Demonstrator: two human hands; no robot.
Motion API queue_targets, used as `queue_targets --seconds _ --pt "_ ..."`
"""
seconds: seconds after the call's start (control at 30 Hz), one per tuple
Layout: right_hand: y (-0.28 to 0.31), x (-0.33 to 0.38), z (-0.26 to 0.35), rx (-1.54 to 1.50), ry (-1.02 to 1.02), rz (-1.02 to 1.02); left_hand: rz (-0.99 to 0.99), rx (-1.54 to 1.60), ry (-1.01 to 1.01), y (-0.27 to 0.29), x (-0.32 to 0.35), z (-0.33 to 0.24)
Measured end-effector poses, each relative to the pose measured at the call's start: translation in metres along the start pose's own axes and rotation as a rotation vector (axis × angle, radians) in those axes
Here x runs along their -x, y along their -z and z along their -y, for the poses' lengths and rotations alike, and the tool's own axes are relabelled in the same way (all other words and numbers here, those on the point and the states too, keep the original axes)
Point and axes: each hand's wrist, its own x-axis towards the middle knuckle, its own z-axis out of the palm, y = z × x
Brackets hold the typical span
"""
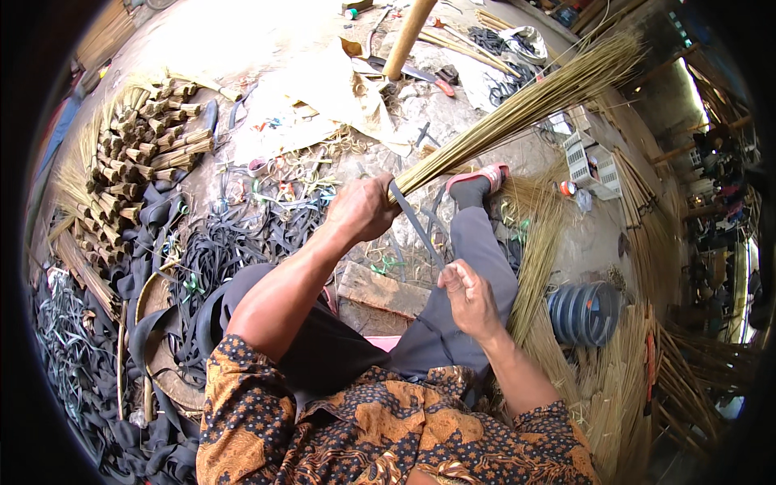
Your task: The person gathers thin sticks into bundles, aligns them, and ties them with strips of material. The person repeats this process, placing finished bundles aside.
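Observation:
My left hand (361, 208) is closed round the butt end of a long bundle of thin straw-coloured stalks (517, 109), which slants up to the far right. A dark rubber strip (418, 225) runs from the bundle, beside my left fist, down to my right hand (469, 295). The fingers of my right hand are curled and pinch the strip's lower end above my right thigh. Between the two hands the strip looks taut. A wooden block (383, 289) lies on the floor between my legs.
Finished-looking tied bundles (133, 153) are stacked at the left. Heaps of dark strips (242, 238) cover the floor nearby. Loose stalks (546, 259) and a coil of grey banding (585, 314) lie at the right. Ahead, a knife (428, 78) rests beside a wooden post (406, 40).

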Motion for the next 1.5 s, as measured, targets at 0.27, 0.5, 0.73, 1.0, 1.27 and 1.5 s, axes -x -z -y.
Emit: queue_targets --seconds 0.27,0.5,0.73,1.0,1.27,1.5 --pt "0.013 -0.035 -0.065 0.362 0.109 -0.012 0.517 0.462 -0.211 0.002 0.051 -0.047" --pt "0.003 -0.075 -0.032 0.145 0.702 0.081 1.188 0.851 -0.035 -0.008 0.051 -0.032" --pt "0.026 -0.066 0.015 0.544 0.080 0.290 0.344 0.204 -0.127 -0.028 0.036 -0.012" --pt "-0.011 -0.098 0.042 0.165 -0.228 0.069 0.096 -0.130 -0.071 -0.053 0.033 -0.012" --pt "-0.035 -0.083 0.016 -0.518 -0.286 -0.022 0.021 -0.182 -0.053 -0.059 0.025 0.001" --pt "-0.056 -0.040 0.020 -0.420 -0.109 -0.008 -0.047 -0.213 -0.051 -0.060 0.005 0.003"
